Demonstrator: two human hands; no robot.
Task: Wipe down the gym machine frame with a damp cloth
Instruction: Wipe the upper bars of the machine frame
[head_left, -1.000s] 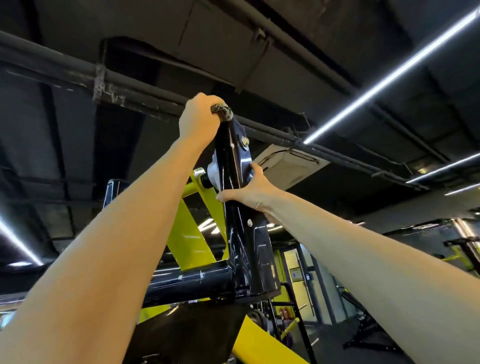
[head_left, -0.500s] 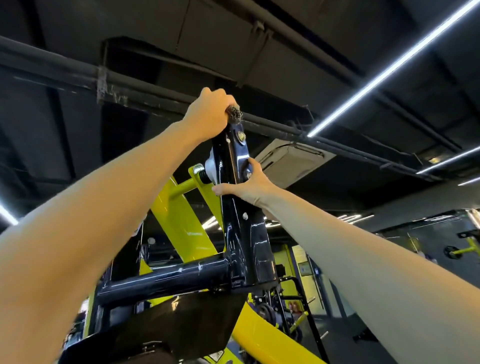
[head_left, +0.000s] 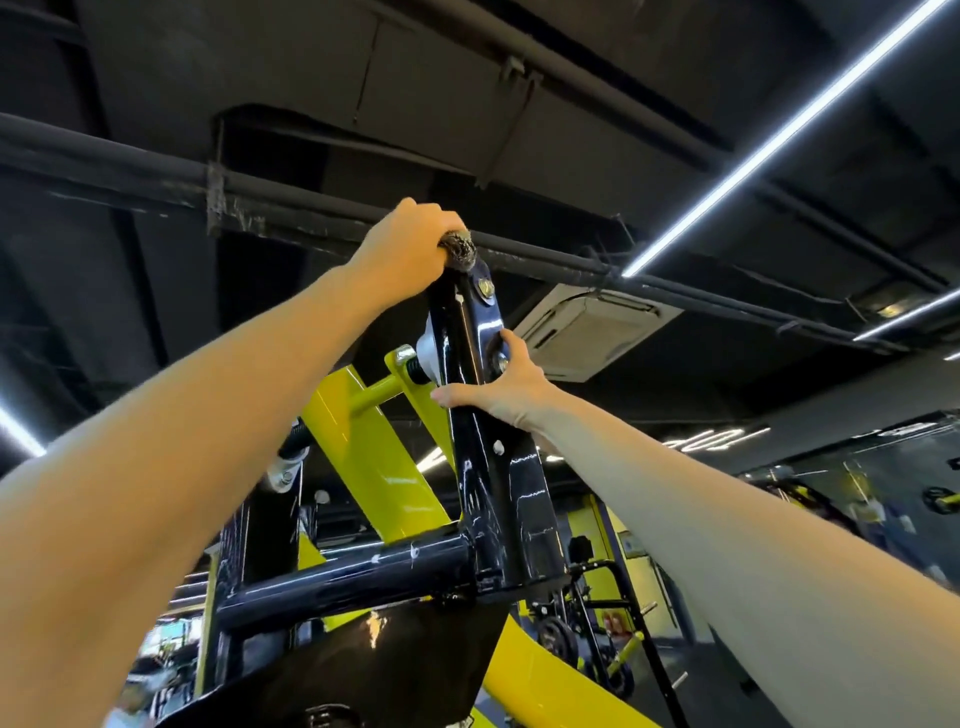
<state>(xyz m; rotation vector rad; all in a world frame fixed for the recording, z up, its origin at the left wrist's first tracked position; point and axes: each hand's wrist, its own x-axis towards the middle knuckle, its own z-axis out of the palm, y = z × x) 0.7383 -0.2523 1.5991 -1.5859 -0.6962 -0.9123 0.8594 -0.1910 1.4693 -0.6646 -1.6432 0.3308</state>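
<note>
Cloth (head_left: 460, 250) in left hand (head_left: 407, 243) atop frame (head_left: 491, 470).

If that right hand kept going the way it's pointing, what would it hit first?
The post: the right hand grips it, so it would press into it at once. Beyond lies the yellow arm, seemingly farther back.

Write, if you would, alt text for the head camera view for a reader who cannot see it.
The left hand grips a dark cloth against the top of a gym machine's black upright post, while the right hand holds the post lower down. Behind are yellow frame arms and ceiling strip lights.
</note>
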